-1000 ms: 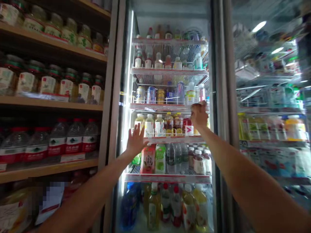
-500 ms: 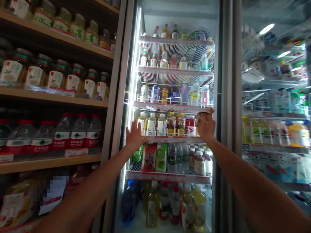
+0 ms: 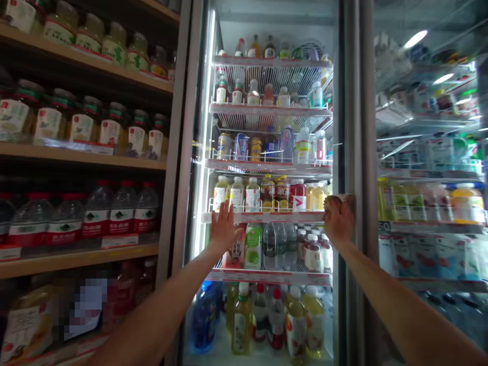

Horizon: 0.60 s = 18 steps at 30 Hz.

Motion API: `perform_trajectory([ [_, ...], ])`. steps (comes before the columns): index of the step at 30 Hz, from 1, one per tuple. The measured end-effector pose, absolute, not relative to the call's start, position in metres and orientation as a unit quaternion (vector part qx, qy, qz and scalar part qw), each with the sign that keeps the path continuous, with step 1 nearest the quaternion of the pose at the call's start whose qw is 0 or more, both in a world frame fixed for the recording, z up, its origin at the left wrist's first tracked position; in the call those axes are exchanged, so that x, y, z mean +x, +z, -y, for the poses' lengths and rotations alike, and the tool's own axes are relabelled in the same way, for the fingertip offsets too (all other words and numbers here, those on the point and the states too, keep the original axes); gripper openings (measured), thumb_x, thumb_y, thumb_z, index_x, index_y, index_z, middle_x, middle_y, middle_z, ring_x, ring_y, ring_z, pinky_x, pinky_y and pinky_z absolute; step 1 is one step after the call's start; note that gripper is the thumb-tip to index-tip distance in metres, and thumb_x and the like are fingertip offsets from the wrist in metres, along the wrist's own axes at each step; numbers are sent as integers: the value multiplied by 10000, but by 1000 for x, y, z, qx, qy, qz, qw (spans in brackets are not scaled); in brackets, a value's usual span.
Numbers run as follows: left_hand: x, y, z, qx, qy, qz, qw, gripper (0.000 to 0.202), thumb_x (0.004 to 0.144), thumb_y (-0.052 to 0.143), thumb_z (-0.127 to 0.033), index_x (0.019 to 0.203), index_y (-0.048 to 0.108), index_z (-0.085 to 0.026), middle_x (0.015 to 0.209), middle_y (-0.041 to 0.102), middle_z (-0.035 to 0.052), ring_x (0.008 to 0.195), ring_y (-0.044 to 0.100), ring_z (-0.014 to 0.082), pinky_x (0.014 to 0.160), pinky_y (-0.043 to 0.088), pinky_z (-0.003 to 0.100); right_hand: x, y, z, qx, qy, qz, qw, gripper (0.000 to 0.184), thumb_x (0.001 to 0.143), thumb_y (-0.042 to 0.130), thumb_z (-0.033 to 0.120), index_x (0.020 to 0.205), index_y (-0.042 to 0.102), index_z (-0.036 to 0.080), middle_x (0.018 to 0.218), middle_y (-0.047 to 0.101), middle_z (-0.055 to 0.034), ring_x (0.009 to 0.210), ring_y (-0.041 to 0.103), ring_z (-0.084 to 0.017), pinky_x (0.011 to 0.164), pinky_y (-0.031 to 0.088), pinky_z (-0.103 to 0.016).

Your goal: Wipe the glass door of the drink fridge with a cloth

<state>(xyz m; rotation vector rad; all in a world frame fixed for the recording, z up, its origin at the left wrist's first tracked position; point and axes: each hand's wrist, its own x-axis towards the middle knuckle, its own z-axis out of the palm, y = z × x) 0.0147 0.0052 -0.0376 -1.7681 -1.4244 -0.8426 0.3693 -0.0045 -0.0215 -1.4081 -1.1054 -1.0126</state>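
Note:
My left hand (image 3: 224, 231) is raised with its fingers spread, flat towards the glass door (image 3: 267, 18) of a lit drinks cooler. It appears to rest on the glass, in front of a shelf edge. My right hand (image 3: 338, 226) is closed over a brownish cloth (image 3: 347, 200) at the right side of the glass, by the metal frame (image 3: 364, 152). Much of the cloth is hidden under the fingers. Behind the glass, a red drink bottle (image 3: 298, 195) and a green-labelled bottle (image 3: 252, 246) stand on shelves between my hands.
Left of the cooler, wooden shelves (image 3: 76, 152) hold jars and red-capped water bottles (image 3: 129, 208). A second glass-fronted cooler (image 3: 430, 223) with cartons and bottles is on the right. Large bottles, one blue (image 3: 205, 317), stand at the cooler's bottom.
My right hand has moved down and right with the cloth, from the glass towards the door frame. My left hand sits slightly lower and further right, fingers still spread.

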Motion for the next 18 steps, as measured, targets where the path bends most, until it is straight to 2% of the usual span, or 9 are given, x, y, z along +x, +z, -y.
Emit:
perform_trajectory([
  [1, 16, -39, -5, -681, -326, 551, 355, 760, 838, 473, -471, 1427, 208, -70, 1512, 115, 165, 1407, 103, 282, 1114, 168, 510, 359, -27, 4, -585, -421, 458, 520, 449, 851, 386, 191, 1269, 494, 67, 1336, 434, -273, 1215, 445, -360, 892, 413, -530],
  [3, 18, -41, -5, -679, -323, 547, 368, 759, 840, 471, -478, 1425, 212, -70, 1513, 112, 161, 1407, 103, 279, 1114, 168, 509, 327, -38, 1, -548, -439, 501, 506, 427, 856, 387, 180, 1259, 513, 110, 1361, 437, -222, 1239, 433, -322, 926, 407, -489],
  [6, 18, -47, -8, -676, -321, 534, 393, 735, 857, 441, -477, 1426, 209, -74, 1511, 127, 159, 1407, 110, 274, 1112, 163, 520, 286, -50, -3, -435, -485, 629, 424, 440, 852, 396, 131, 1269, 511, 207, 1402, 439, -107, 1319, 353, -240, 1021, 338, -434],
  [8, 16, -53, -11, -674, -325, 527, 403, 716, 867, 418, -475, 1427, 208, -81, 1506, 145, 163, 1404, 127, 276, 1110, 158, 529, 286, -52, -4, -408, -487, 667, 389, 463, 844, 404, 112, 1283, 497, 227, 1408, 441, -84, 1337, 329, -213, 1054, 297, -432],
  [10, 13, -59, -14, -675, -328, 521, 406, 706, 870, 411, -477, 1428, 216, -91, 1502, 164, 166, 1402, 141, 279, 1109, 155, 534, 308, -52, 0, -454, -459, 632, 429, 460, 842, 410, 119, 1280, 499, 226, 1413, 431, -99, 1329, 342, -225, 1044, 306, -456],
  [14, 15, -60, -14, -692, -330, 519, 379, 711, 862, 431, -476, 1417, 246, -70, 1500, 179, 179, 1403, 134, 286, 1116, 142, 527, 351, -49, 11, -558, -403, 482, 542, 437, 852, 378, 144, 1269, 504, 108, 1377, 423, -227, 1291, 371, -343, 951, 369, -565],
  [16, 31, -51, -2, -696, -351, 532, 332, 723, 863, 433, -474, 1415, 237, -50, 1498, 179, 203, 1402, 128, 310, 1106, 151, 548, 346, -50, 14, -562, -405, 487, 531, 418, 845, 386, 129, 1231, 547, 131, 1343, 477, -193, 1260, 422, -309, 957, 401, -511],
  [17, 43, -45, 8, -703, -368, 526, 306, 722, 865, 430, -481, 1420, 230, -63, 1499, 187, 204, 1399, 130, 324, 1097, 165, 562, 338, -51, 13, -559, -407, 506, 516, 409, 838, 403, 120, 1205, 575, 175, 1336, 503, -141, 1242, 454, -259, 971, 416, -442],
  [18, 57, -40, 21, -720, -387, 502, 282, 702, 871, 422, -482, 1422, 236, -89, 1497, 209, 201, 1393, 147, 339, 1085, 184, 577, 328, -52, 10, -555, -410, 523, 501, 412, 835, 418, 120, 1210, 576, 179, 1345, 502, -124, 1254, 445, -237, 990, 408, -417],
])
